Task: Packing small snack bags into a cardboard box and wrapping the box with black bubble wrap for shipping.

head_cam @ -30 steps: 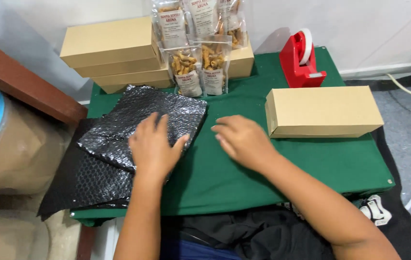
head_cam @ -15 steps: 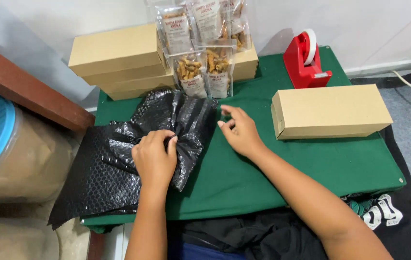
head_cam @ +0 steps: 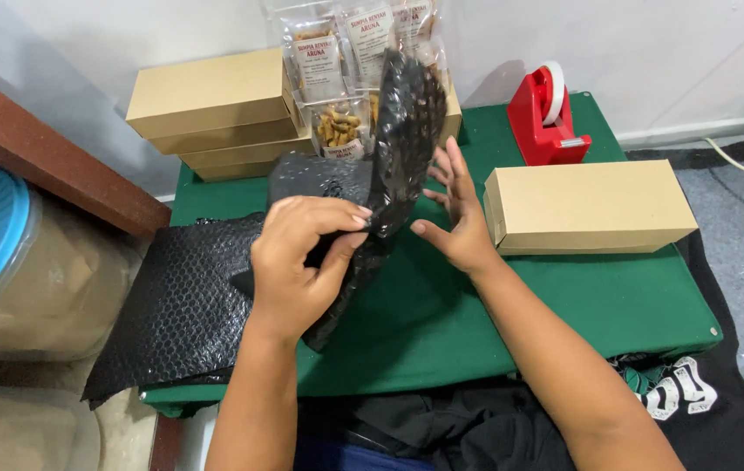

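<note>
Green table (head_cam: 441, 331): cardboard box (head_cam: 590, 208) laid at 3 o'clock, tape dispenser (head_cam: 548, 115) at 1, stacked boxes (head_cam: 215, 113) at 11, black bubble wrap (head_cam: 184, 301) at 9.

Person, own body as seen from above: left hand (head_cam: 298, 262) and right hand (head_cam: 459, 218) bare, no rings, no watch. Forearms uncovered, no sleeves in view. Lap: black garment (head_cam: 441, 427) bearing a white and green print.

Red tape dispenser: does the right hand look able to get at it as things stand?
Probably yes. The right hand is open and holds nothing, and the red tape dispenser stands just beyond it on the green table. Only bare cloth lies between; the lone cardboard box sits to the side.
</note>
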